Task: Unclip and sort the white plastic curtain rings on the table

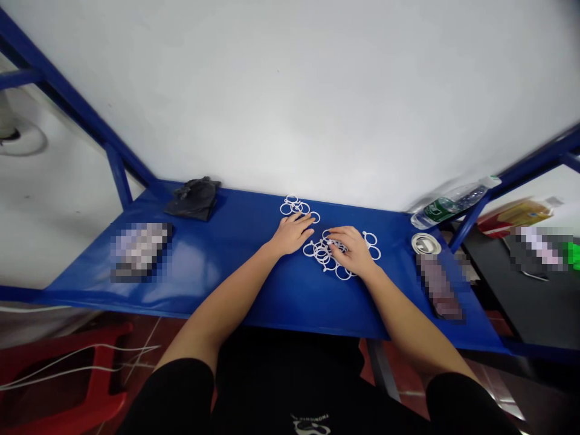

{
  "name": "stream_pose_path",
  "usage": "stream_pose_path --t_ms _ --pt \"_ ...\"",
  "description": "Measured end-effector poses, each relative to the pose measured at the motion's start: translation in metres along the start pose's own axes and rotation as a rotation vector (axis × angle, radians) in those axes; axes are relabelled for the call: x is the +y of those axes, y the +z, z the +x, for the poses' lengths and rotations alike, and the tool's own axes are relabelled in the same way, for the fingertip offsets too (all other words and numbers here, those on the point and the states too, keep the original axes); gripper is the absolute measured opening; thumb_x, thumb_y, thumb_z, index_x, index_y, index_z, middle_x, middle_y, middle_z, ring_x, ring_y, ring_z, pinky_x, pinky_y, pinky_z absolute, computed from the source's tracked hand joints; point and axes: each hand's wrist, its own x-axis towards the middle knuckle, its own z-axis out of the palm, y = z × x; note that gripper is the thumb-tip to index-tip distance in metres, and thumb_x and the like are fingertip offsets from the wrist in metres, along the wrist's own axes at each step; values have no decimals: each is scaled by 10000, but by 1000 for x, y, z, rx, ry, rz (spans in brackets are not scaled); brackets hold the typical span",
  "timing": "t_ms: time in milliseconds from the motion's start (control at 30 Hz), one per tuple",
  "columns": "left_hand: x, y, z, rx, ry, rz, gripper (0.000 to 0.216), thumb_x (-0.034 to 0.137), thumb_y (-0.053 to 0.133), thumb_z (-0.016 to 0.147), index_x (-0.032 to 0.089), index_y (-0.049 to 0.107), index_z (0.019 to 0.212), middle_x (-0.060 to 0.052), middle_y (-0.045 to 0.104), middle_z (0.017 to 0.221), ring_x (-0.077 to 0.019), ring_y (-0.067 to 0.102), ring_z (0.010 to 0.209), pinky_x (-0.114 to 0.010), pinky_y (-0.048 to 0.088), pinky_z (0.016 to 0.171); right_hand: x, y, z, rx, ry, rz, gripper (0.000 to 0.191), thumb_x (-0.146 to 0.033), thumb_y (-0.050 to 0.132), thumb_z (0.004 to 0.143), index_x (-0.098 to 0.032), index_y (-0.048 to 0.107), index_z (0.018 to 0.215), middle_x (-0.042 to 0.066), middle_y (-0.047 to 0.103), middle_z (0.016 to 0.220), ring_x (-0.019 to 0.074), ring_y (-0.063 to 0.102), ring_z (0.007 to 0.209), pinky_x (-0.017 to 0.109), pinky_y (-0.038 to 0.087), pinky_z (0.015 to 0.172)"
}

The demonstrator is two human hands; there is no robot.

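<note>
A heap of white plastic rings [324, 257] lies on the blue table [226, 278], near its middle. My right hand [353, 249] rests on top of this heap, fingers curled onto the rings and pointing left. My left hand [292, 232] lies palm down just left of the heap, fingers stretched toward a smaller cluster of white rings [295, 206] close to the wall. Two more rings [371, 244] sit at the right of my right hand.
A dark crumpled cloth [194, 196] lies at the back left. A plastic water bottle [448, 205] lies on its side at the back right, beside a white round roll [426, 243]. A red plastic stool [67, 374] stands below left.
</note>
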Motion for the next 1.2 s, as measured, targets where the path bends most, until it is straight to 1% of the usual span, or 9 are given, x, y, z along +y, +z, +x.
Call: stream_pose_path --t_ms 167,300,367,467,600,733,900,1067,1200 --pt "1 2 -3 71 -20 55 435 392 577 1031 300 601 1455 -88 659 1418 -310 559 1320 -517 386 1130 2 -5 0 41 11 -9 130 -270 642 994 -255 710 1103 88 777 1110 260 720 1025 484 571 912" --pt "-2 1 -4 158 -142 28 304 333 646 993 278 688 1288 -78 727 1189 -291 620 1186 -490 399 1081 3 -7 0 30 41 -6 125 -295 627 1011 -256 722 1082 85 782 1086 256 726 1011 483 580 910" --pt "-6 -1 -4 174 -194 -25 284 310 687 965 269 688 1246 -59 738 1132 -273 650 1124 -473 415 1063 3 -7 -1 29 47 0 129 -304 624 1013 -256 727 1073 84 785 1078 255 729 1001 482 585 904" --pt "-12 -6 -6 207 -218 -51 385 269 669 969 270 633 1352 -75 703 1271 -267 654 1155 -452 437 1061 2 -7 -1 23 53 11 133 -311 621 1015 -259 731 1068 84 788 1074 253 735 993 480 591 895" --pt "-20 -9 -9 192 -289 66 378 280 590 1007 280 659 1379 -111 634 1409 -330 575 1280 -493 429 1075 3 -8 -2 22 56 12 132 -308 617 1021 -255 731 1061 81 790 1054 246 741 976 465 597 881" --pt "-21 -8 -10 149 -282 132 336 318 601 1002 314 720 1317 -89 637 1426 -348 523 1316 -533 401 1089 4 -8 -3 43 39 16 125 -291 622 1017 -248 730 1061 77 793 1031 241 745 947 449 600 860" --pt "-16 -8 -12 185 -211 195 247 304 615 996 324 779 1179 -73 626 1451 -334 484 1362 -553 346 1123 3 -7 -2 17 35 20 121 -290 619 1020 -252 729 1055 70 795 1014 237 747 939 439 602 859" --pt "-15 -8 -11 216 -186 147 179 307 610 1000 283 786 1023 -74 678 1366 -322 522 1329 -563 328 1128 3 -7 -2 21 34 17 115 -281 624 1020 -243 728 1048 66 794 994 231 746 918 422 600 840" --pt "-10 -12 -11 281 -165 99 170 259 571 1012 257 739 1043 -65 725 1272 -284 583 1256 -531 323 1148 5 -6 -3 9 55 16 128 -292 619 1023 -235 732 1044 68 796 985 229 748 911 420 602 845"
